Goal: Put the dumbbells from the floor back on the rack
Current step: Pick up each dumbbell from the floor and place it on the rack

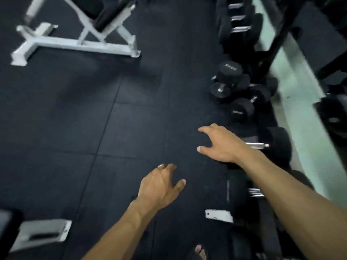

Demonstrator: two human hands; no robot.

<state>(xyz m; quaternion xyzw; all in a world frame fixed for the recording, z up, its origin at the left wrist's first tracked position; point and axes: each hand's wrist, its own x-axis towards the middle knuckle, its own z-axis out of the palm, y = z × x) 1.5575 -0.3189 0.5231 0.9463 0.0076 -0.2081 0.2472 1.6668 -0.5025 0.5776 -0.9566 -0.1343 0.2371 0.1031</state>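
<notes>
Two bare hands, both spread wide and holding nothing: left hand hovers over the black rubber floor, right hand reaches toward the black round-headed dumbbells heaped along the floor's right edge, probably picking one.

- We've got wide open floor in the middle and left, nothing lying there.
- Loose dumbbells crowd the right edge, touching each other.
- The bench frame blocks the top left.
- A white rack foot sticks out low on the right.
</notes>
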